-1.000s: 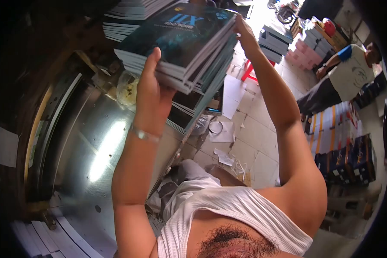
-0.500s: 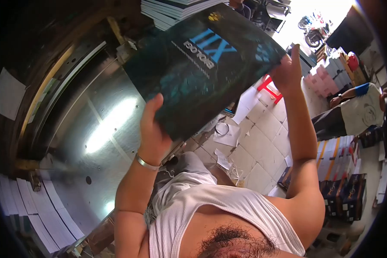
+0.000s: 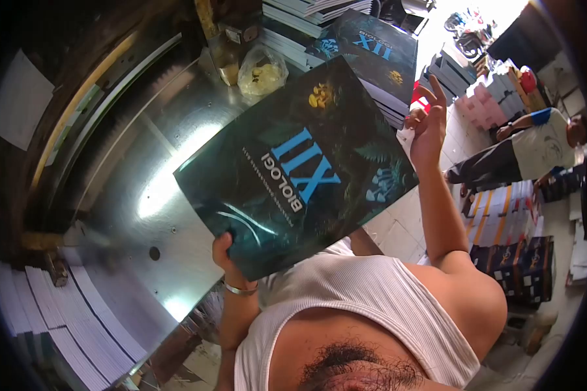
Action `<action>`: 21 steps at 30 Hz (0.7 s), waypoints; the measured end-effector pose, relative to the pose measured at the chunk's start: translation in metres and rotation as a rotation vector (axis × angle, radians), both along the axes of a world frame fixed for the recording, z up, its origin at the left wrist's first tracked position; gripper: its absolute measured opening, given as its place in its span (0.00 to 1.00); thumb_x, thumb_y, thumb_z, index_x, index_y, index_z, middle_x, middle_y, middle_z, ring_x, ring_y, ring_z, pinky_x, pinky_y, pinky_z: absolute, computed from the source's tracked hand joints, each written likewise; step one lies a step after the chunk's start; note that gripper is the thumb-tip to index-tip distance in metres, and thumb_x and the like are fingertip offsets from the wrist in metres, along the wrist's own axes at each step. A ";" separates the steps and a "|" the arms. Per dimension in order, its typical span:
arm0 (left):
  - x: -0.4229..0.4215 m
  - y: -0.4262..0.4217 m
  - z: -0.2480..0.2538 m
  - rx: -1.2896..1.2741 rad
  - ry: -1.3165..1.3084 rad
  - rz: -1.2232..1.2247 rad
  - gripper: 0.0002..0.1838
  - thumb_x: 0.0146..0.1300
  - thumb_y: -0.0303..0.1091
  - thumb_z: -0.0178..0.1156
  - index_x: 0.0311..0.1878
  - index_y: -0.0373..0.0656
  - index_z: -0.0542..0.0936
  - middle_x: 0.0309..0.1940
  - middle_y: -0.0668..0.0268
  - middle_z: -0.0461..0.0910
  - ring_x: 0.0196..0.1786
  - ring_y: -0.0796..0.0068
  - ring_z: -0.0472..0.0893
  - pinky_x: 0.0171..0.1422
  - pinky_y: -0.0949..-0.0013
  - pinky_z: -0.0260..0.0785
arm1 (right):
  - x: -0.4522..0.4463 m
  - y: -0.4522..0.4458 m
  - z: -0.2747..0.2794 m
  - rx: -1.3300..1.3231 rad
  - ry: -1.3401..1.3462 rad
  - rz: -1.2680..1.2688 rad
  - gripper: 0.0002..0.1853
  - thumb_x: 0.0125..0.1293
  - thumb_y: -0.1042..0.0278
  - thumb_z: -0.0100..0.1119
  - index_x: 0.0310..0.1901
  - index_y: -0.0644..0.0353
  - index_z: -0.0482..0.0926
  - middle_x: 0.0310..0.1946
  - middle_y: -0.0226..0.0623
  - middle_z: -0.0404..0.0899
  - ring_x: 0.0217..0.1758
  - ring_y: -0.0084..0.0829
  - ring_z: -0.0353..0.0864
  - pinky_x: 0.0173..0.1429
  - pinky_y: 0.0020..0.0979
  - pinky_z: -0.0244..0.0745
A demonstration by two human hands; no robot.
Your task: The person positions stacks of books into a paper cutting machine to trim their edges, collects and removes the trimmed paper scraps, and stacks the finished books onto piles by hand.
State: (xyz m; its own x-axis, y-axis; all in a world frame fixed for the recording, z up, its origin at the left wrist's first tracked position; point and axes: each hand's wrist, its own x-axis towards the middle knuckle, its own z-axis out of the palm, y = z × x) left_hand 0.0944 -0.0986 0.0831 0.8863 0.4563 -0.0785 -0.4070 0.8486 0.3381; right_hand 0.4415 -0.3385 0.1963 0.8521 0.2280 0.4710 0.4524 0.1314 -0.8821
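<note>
A dark book cover with blue "XII BIOLOGI" lettering [image 3: 293, 169] faces up in front of my chest, above the metal table's edge. My left hand [image 3: 227, 257] grips its lower left corner, thumb on top and the other fingers hidden beneath. Off the book's right edge, my right hand [image 3: 429, 130] is raised with its fingers apart and nothing in it. Behind the book lies a stack topped by a similar cover [image 3: 378, 49]. How many books my left hand holds cannot be made out.
The shiny metal table [image 3: 176, 228] bears a clear plastic bag with yellowish contents [image 3: 262, 73]. White-edged book stacks [image 3: 78, 319] lie at the lower left. At the right a person [image 3: 541, 146] is near paper stacks [image 3: 505, 208] and dark boxes [image 3: 518, 270].
The book in my left hand has come down closer to my chest, uncovering the stack behind and the plastic bag. My right hand has let go of its right side.
</note>
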 end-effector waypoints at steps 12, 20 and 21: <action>-0.043 -0.022 0.020 -0.137 -0.304 0.125 0.39 0.60 0.56 0.60 0.67 0.36 0.74 0.65 0.50 0.78 0.63 0.50 0.80 0.71 0.47 0.71 | -0.054 -0.006 -0.173 0.311 0.860 -0.349 0.47 0.66 0.15 0.42 0.68 0.50 0.71 0.57 0.32 0.74 0.59 0.29 0.71 0.61 0.36 0.65; -0.088 -0.003 -0.008 -0.212 -0.337 0.132 0.38 0.60 0.56 0.59 0.67 0.36 0.75 0.65 0.50 0.78 0.64 0.49 0.80 0.71 0.46 0.71 | -0.116 0.002 -0.162 0.170 0.886 -0.480 0.50 0.63 0.12 0.43 0.67 0.53 0.72 0.51 0.31 0.76 0.51 0.27 0.71 0.56 0.37 0.66; -0.094 0.004 -0.012 -0.225 -0.340 0.136 0.38 0.60 0.56 0.59 0.67 0.36 0.75 0.65 0.50 0.78 0.64 0.49 0.80 0.71 0.46 0.71 | -0.122 0.014 -0.153 0.181 0.788 -0.543 0.48 0.65 0.14 0.43 0.67 0.52 0.73 0.51 0.31 0.75 0.51 0.26 0.71 0.55 0.36 0.67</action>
